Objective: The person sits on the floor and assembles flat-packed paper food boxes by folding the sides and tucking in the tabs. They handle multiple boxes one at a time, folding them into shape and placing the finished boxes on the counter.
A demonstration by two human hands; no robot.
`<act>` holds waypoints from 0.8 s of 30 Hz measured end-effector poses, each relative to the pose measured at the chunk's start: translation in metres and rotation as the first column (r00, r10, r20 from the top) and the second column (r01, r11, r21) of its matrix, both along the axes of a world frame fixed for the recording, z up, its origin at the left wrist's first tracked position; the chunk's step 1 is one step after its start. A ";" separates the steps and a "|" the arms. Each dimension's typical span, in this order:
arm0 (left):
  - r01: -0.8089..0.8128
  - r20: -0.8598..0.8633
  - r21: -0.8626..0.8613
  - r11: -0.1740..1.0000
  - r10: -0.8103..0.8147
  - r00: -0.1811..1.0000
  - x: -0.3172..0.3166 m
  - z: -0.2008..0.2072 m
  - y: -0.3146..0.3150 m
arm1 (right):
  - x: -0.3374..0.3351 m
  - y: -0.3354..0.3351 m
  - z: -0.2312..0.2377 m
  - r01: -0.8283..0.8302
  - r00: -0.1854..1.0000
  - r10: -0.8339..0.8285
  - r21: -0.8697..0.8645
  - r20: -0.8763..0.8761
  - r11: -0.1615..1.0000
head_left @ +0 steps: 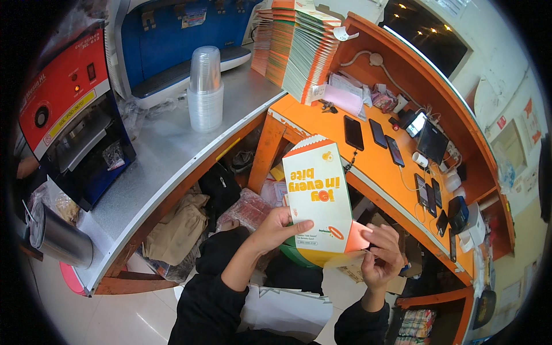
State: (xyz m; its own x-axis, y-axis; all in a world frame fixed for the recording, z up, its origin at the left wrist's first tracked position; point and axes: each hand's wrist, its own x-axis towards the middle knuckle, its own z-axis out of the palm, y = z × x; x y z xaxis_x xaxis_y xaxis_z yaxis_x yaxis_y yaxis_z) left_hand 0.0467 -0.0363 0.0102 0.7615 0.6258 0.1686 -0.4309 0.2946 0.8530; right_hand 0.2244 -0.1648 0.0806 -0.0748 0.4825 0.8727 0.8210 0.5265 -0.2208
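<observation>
The left hand pinches the lower left edge of a flat white carton, thumb on the printed face and fingers behind it; the right hand is closed on the orange flap at the carton's lower right corner, fingers curled round it. The carton stands nearly upright between the two hands, in the air above the person's lap, its scalloped top toward the orange desk and its print upside down to the camera.

Both grips sit at the bottom edge, so the tall upper part is unsupported; I judge it could flop or buckle if either hand twists; a hard pull at the flap could crease or tear it along the fold, since the right fingers bear on one small corner.

Just beyond the carton several phones lie on the desk with cables trailing; a swing of the carton's top could catch a cable and drag a phone toward the edge. A tall stack of like cartons stands at the back where the desk meets the grey counter; it looks well apart from the hands. On the counter are a stack of clear cups and a red machine. Bags lie under the counter; a dropped carton would likely land among them.
</observation>
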 end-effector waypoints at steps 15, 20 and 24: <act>0.008 0.007 0.065 0.998 -0.008 1.000 -0.003 0.001 -0.001 | -0.005 0.004 0.000 0.033 0.983 -0.066 -0.188 -0.169 0.982; 0.046 -0.011 0.088 0.995 -0.046 0.999 -0.003 0.001 0.000 | 0.000 0.001 0.006 -0.170 0.951 0.044 -0.399 -0.307 0.901; 0.088 -0.039 0.103 0.991 -0.084 0.996 -0.003 0.002 0.000 | 0.003 0.001 0.009 -0.294 0.903 0.076 -0.477 -0.424 0.828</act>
State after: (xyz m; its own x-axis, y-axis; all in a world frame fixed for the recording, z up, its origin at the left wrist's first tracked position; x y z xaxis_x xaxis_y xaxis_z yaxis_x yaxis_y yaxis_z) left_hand 0.0438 -0.0367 0.0121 0.8182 0.5382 0.2024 -0.3775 0.2373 0.8951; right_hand 0.2269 -0.1635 0.0892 0.0655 0.8786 0.4730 0.5169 0.3756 -0.7693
